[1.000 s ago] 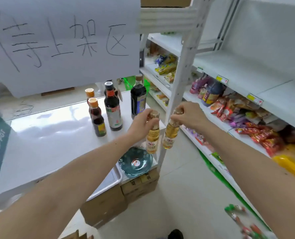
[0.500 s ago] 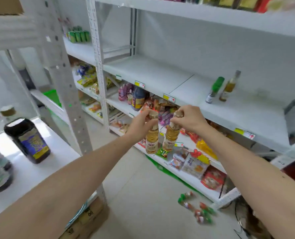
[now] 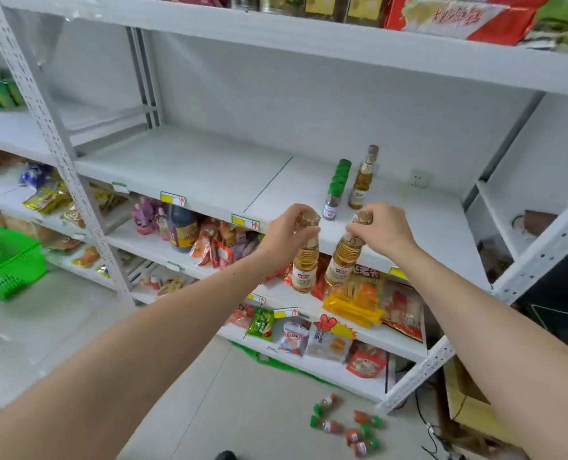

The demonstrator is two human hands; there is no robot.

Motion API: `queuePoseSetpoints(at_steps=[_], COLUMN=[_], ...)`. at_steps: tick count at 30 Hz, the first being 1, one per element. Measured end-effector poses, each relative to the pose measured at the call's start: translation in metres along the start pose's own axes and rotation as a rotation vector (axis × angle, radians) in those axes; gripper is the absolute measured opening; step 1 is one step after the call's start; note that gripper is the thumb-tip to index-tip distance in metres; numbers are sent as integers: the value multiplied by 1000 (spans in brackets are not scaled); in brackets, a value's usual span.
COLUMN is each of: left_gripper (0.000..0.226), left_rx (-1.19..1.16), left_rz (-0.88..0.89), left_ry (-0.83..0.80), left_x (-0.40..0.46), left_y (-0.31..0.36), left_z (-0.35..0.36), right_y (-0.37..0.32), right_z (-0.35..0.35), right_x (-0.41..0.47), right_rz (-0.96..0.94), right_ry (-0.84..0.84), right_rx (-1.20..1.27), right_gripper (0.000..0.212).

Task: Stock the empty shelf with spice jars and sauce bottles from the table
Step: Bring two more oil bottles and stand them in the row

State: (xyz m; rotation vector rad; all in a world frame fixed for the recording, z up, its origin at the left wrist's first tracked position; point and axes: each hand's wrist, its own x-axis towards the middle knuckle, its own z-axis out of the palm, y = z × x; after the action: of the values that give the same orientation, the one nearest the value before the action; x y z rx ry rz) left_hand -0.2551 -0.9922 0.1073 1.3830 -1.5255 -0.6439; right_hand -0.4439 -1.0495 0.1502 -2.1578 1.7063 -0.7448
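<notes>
My left hand (image 3: 284, 235) grips the gold cap of a small amber sauce bottle (image 3: 305, 265) that hangs upright below it. Beside it, my right hand (image 3: 387, 230) holds a second, matching amber bottle (image 3: 342, 262) by its cap, tilted slightly. Both bottles hang in front of the edge of the white middle shelf (image 3: 193, 167), which is mostly bare. On that shelf, behind my hands, stands a row of green-capped spice jars (image 3: 335, 190) and one tall amber bottle (image 3: 364, 180).
Snack packets (image 3: 355, 293) and a dark sauce jug (image 3: 181, 229) fill the lower shelves. Several small green-capped jars (image 3: 345, 424) lie on the floor by the shelf foot. A green basket (image 3: 5, 260) sits at left, a perforated white upright (image 3: 53, 137) stands left of the shelf.
My view has swung right, from the table with its dark bottles to the shelf. Both hands have carried their bottles along and now hang closer to the shelf edge.
</notes>
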Motion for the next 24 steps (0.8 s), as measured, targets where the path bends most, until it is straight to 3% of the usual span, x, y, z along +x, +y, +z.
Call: queuePoseSetpoints(at_steps=[12,24], left_gripper=[34,35], left_rx=[-50,63], left_rz=[88,151], left_ry=[-273,-280], left_x=[169,266], left_y=[-11,-29], left_z=[40,100], right_y=[49,108], right_z=[-9,-1], right_x=[126,237], right_rz=[244,247], right_ry=[237,176], right_rx=[-17,-39], right_gripper=[21,23])
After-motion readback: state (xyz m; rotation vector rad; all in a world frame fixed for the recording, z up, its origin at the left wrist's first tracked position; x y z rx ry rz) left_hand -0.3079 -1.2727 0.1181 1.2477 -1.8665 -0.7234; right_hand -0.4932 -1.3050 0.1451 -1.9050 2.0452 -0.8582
